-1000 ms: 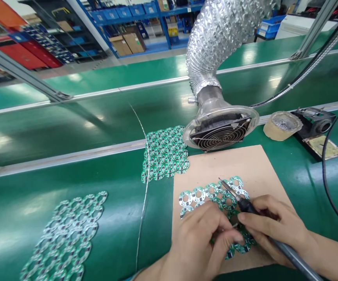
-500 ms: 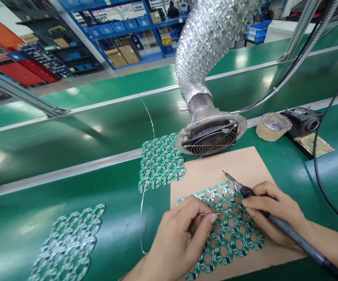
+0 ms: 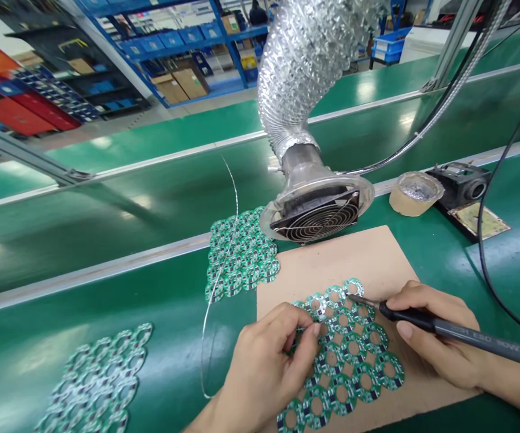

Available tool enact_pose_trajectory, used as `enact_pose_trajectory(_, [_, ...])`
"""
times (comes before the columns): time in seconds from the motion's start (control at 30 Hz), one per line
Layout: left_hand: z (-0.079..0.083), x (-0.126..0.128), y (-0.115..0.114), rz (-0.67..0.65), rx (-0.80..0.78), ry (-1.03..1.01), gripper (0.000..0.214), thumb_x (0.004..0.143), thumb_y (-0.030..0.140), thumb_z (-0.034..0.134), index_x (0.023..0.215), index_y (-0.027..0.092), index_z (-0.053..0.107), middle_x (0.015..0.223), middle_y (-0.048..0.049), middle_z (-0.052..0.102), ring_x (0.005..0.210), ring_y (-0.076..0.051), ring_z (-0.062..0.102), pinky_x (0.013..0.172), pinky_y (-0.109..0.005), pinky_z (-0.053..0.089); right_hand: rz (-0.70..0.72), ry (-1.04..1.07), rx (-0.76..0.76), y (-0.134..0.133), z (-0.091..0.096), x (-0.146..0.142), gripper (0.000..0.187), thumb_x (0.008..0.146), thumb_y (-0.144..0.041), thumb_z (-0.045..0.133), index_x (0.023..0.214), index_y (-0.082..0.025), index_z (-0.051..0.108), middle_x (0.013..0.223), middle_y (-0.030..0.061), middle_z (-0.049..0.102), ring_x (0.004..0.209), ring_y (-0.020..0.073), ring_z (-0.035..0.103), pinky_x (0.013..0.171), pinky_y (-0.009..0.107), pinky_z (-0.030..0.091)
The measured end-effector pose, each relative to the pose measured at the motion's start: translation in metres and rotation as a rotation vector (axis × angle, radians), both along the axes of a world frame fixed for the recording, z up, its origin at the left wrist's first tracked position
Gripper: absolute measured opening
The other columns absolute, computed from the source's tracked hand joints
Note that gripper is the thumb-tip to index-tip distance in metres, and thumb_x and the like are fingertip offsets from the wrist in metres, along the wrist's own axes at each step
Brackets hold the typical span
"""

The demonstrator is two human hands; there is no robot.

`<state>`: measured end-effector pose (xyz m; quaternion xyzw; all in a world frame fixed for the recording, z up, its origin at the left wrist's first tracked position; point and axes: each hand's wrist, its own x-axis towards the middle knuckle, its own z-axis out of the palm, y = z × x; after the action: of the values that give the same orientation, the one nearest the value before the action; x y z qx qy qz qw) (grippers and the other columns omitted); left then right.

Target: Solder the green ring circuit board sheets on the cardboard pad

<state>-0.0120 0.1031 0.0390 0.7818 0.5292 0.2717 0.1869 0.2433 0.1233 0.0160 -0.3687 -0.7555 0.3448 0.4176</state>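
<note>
Blue shelving is lining the room beyond my green worktop, and a silver foil duct is ending in a fan hood above the far edge of a cardboard sheet. Over that sheet, my left hand is pinching, thumb and forefinger meeting above the left part of a circuit-board panel; what is sitting between the fingertips is too small to tell. My right hand is gripping a soldering iron like a pen, its tip pointing left over the panel's far edge; whether it is touching, I cannot tell. Joined green rings are making up the panel, carrying dark and pale components around round holes, and it is lying flat toward the sheet's near edge. A second panel is lying at the sheet's far left corner; a third panel is lying well apart, toward the worktop's left. Along the iron's grey handle, "ESD" is showing, neighbouring characters blurring.
</note>
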Motion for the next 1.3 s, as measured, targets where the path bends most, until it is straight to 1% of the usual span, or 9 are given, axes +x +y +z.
enact_pose_trajectory(0.1, [0.000,0.000,0.000,0.006,-0.006,-0.001,0.017,0.085,0.021,0.049,0.069,0.019,0.056,0.054,0.0045,0.047,0.044,-0.007,0.042,0.042,-0.020,0.034,0.039,0.020,0.020,0.000,-0.001,0.000,0.021,0.082,-0.013,0.054,0.102,-0.019,0.058,0.078,0.0032,0.062,0.063,0.0149,0.056,0.054,0.029,0.044])
enact_pose_trajectory(0.27, [-0.001,0.002,0.000,0.012,-0.014,0.005,0.017,0.085,0.022,0.049,0.070,0.019,0.057,0.054,0.0042,0.049,0.044,-0.007,0.043,0.042,-0.020,0.034,0.054,0.020,0.009,-0.001,0.000,-0.001,0.023,0.081,-0.010,0.052,0.102,-0.018,0.058,0.077,0.0027,0.061,0.063,0.0143,0.055,0.055,0.029,0.043])
enact_pose_trajectory(0.47, [-0.002,0.004,0.002,0.009,-0.006,0.009,0.016,0.085,0.021,0.049,0.072,0.019,0.057,0.056,0.0035,0.052,0.044,-0.006,0.043,0.043,-0.019,0.035,0.075,0.036,0.030,0.001,0.001,-0.001,0.026,0.080,-0.007,0.052,0.103,-0.017,0.058,0.078,0.0033,0.061,0.063,0.0137,0.054,0.054,0.029,0.043])
enact_pose_trajectory(0.67, [-0.003,0.005,0.003,0.027,0.016,0.002,0.017,0.085,0.021,0.050,0.070,0.018,0.057,0.055,0.0039,0.049,0.043,-0.006,0.042,0.042,-0.019,0.034,0.066,0.035,0.024,0.000,0.000,0.000,0.025,0.080,-0.008,0.053,0.103,-0.018,0.058,0.080,0.0041,0.062,0.064,0.0146,0.056,0.055,0.029,0.044])
enact_pose_trajectory(0.83, [-0.002,0.006,0.005,0.044,0.049,-0.001,0.017,0.084,0.021,0.051,0.068,0.018,0.056,0.053,0.0043,0.047,0.044,-0.006,0.041,0.042,-0.019,0.033,0.022,0.012,0.104,-0.001,0.000,-0.003,0.027,0.079,-0.008,0.054,0.104,-0.017,0.058,0.081,0.0051,0.064,0.065,0.0157,0.059,0.056,0.030,0.048])
enact_pose_trajectory(1.07, [-0.006,0.007,0.006,0.042,0.040,0.005,0.015,0.084,0.021,0.051,0.070,0.018,0.057,0.055,0.0043,0.048,0.043,-0.006,0.042,0.043,-0.019,0.033,0.063,0.014,0.176,0.000,0.003,-0.009,0.035,0.077,-0.003,0.055,0.109,-0.016,0.057,0.076,0.0039,0.061,0.064,0.0149,0.058,0.055,0.029,0.049])
enact_pose_trajectory(1.3, [-0.008,0.009,0.010,0.029,0.036,0.004,0.014,0.085,0.022,0.050,0.073,0.018,0.057,0.058,0.0036,0.053,0.045,-0.006,0.044,0.044,-0.019,0.035,0.076,0.014,0.192,-0.001,0.004,-0.009,0.033,0.076,-0.003,0.055,0.107,-0.013,0.057,0.075,0.0040,0.061,0.064,0.0143,0.058,0.053,0.029,0.049])
